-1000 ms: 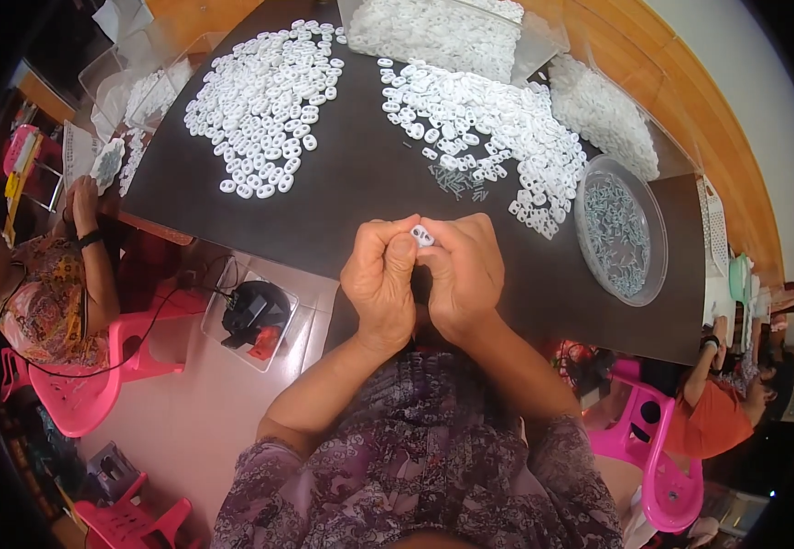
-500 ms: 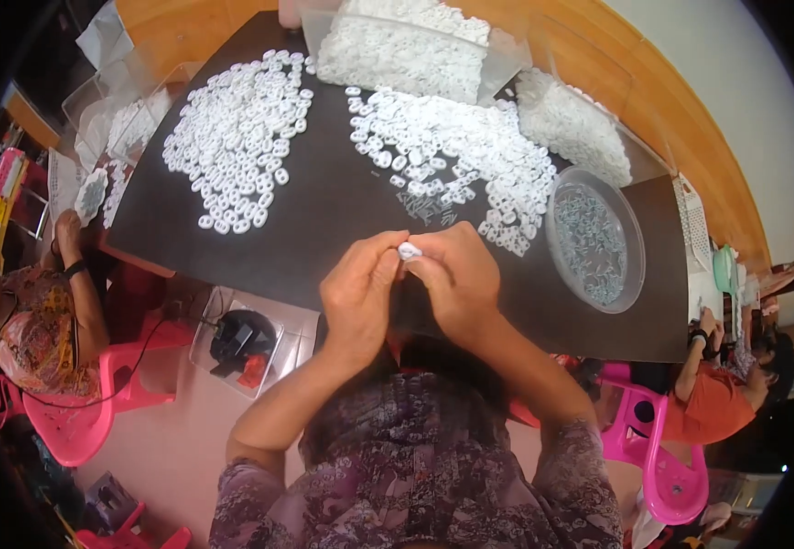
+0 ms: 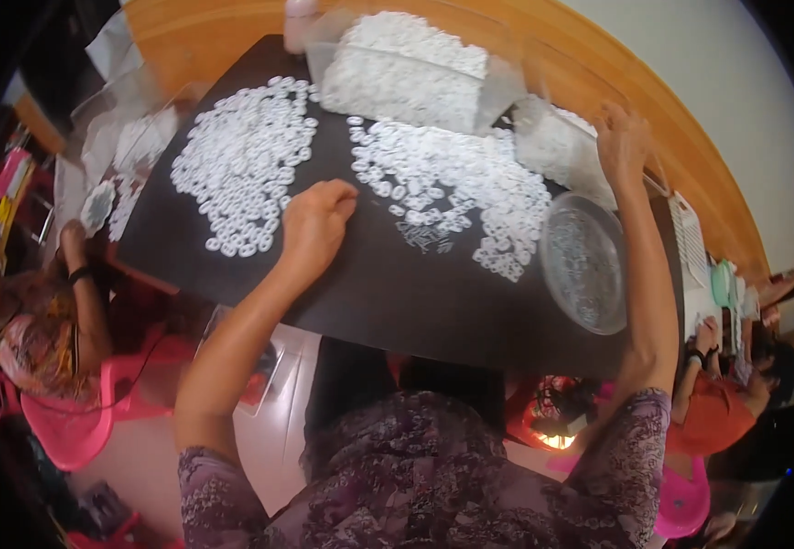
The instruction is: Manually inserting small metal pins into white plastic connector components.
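My left hand [image 3: 316, 227] is over the dark table beside a spread of small white oval plastic pieces with holes [image 3: 241, 165]. Its fingers are curled together, and whatever they hold is hidden. My right hand [image 3: 623, 146] reaches far out to the right, above a clear bin of white pieces [image 3: 557, 137]; motion smears its fingers. A second heap of white pieces [image 3: 452, 165] lies at the middle of the table. Several small grey screws [image 3: 424, 236] are scattered at its near edge. More screws fill a clear round dish [image 3: 584, 261] under my right forearm.
A large clear bin [image 3: 401, 82] heaped with white pieces stands at the back, a pink bottle [image 3: 301, 26] beside it. Other people sit at the left and right, by pink chairs [image 3: 67, 425]. A white basket [image 3: 685, 242] stands past the table's right edge.
Both hands were together at the table's near middle, pinching a white piece. They have parted: the left moved left toward the left spread, the right out to the far right bin.
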Demonstrator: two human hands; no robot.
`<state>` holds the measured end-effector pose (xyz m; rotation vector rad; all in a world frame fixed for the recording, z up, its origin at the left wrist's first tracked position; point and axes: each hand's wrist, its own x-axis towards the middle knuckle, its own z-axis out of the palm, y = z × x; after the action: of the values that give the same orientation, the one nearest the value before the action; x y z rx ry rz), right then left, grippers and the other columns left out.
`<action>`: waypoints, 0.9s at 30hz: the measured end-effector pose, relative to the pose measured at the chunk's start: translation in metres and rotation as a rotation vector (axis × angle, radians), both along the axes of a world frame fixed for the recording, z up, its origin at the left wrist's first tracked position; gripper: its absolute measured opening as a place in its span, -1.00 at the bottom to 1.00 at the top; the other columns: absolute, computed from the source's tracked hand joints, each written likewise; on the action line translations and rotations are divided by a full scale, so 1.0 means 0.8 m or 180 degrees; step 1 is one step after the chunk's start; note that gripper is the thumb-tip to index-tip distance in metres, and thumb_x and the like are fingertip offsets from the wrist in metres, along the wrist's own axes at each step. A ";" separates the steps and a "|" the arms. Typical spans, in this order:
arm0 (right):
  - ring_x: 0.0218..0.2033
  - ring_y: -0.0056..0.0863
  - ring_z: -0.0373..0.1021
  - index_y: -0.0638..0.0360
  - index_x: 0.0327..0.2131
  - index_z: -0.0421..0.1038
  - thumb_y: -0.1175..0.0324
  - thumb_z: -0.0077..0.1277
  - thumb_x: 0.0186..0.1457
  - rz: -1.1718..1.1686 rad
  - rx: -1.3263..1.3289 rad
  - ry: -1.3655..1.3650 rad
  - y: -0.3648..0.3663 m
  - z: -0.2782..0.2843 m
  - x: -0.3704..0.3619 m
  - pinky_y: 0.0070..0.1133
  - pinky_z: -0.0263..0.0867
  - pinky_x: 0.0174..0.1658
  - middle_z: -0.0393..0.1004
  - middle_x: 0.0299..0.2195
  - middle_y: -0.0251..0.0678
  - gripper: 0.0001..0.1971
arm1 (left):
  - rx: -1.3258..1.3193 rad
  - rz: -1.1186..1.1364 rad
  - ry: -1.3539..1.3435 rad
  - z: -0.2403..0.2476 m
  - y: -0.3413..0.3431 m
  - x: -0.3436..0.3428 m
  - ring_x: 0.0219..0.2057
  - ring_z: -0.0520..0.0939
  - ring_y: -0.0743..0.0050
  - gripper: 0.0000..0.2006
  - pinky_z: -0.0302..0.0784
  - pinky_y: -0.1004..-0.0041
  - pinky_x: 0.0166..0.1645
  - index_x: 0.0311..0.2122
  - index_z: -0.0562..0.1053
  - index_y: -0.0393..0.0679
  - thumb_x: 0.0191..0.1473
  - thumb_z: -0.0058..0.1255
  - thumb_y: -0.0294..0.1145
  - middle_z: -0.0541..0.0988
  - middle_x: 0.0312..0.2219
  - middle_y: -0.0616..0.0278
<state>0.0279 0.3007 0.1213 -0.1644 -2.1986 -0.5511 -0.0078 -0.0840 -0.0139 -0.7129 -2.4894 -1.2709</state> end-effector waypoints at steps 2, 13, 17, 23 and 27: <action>-0.41 -0.29 0.37 0.18 -0.36 0.51 0.48 0.00 -0.08 0.0935 -0.0372 0.0042 -0.046 -0.026 -0.002 -0.46 0.28 -0.32 0.48 -0.47 -0.21 -0.85 | 0.0127 -0.0004 -0.0104 -0.003 0.006 -0.011 -0.54 0.54 0.42 -0.87 0.40 0.49 -0.41 -0.35 0.49 -0.27 -0.06 -0.02 -0.51 0.53 -0.58 0.16; -0.42 -0.22 0.27 0.15 -0.59 0.44 0.43 0.13 -0.22 0.2446 -0.1541 -0.1368 -0.272 -0.165 -0.009 -0.36 0.20 -0.36 0.34 -0.56 -0.22 -0.92 | 0.0117 0.0079 -0.0294 -0.009 0.006 -0.027 -0.62 0.49 0.53 -0.86 0.38 0.51 -0.49 -0.36 0.50 -0.25 -0.08 -0.02 -0.52 0.51 -0.65 0.21; -0.42 -0.20 0.27 0.20 -0.62 0.40 0.50 0.10 -0.23 0.2461 -0.1461 -0.1219 -0.283 -0.171 -0.014 -0.35 0.20 -0.35 0.33 -0.57 -0.20 -0.93 | 0.0025 -0.0007 -0.0094 -0.008 0.013 -0.029 -0.56 0.55 0.35 -0.86 0.42 0.43 -0.43 -0.35 0.51 -0.19 -0.10 0.01 -0.51 0.54 -0.58 0.12; -0.44 -0.19 0.26 0.23 -0.59 0.37 0.55 0.05 -0.22 0.2475 -0.1421 -0.1117 -0.286 -0.170 -0.007 -0.34 0.18 -0.37 0.31 -0.57 -0.20 -0.94 | -0.0352 -0.0112 0.0365 -0.008 0.026 -0.039 -0.45 0.53 0.05 -0.90 0.37 0.18 -0.38 -0.47 0.52 -0.08 -0.14 -0.03 -0.46 0.50 -0.56 0.06; -0.46 -0.20 0.25 0.21 -0.57 0.36 0.51 0.09 -0.21 0.2537 -0.1629 -0.1025 -0.287 -0.171 -0.001 -0.35 0.18 -0.38 0.30 -0.56 -0.21 -0.91 | -0.0556 -0.0436 0.0616 -0.014 0.028 -0.046 -0.45 0.53 0.06 -0.92 0.37 0.20 -0.38 -0.49 0.51 -0.08 -0.18 -0.01 -0.45 0.50 -0.55 0.08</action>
<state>0.0267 0.0711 -0.0155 0.5528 -2.4239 0.4588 -0.0448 -0.0613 -0.0249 -1.0127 -2.4471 -0.9805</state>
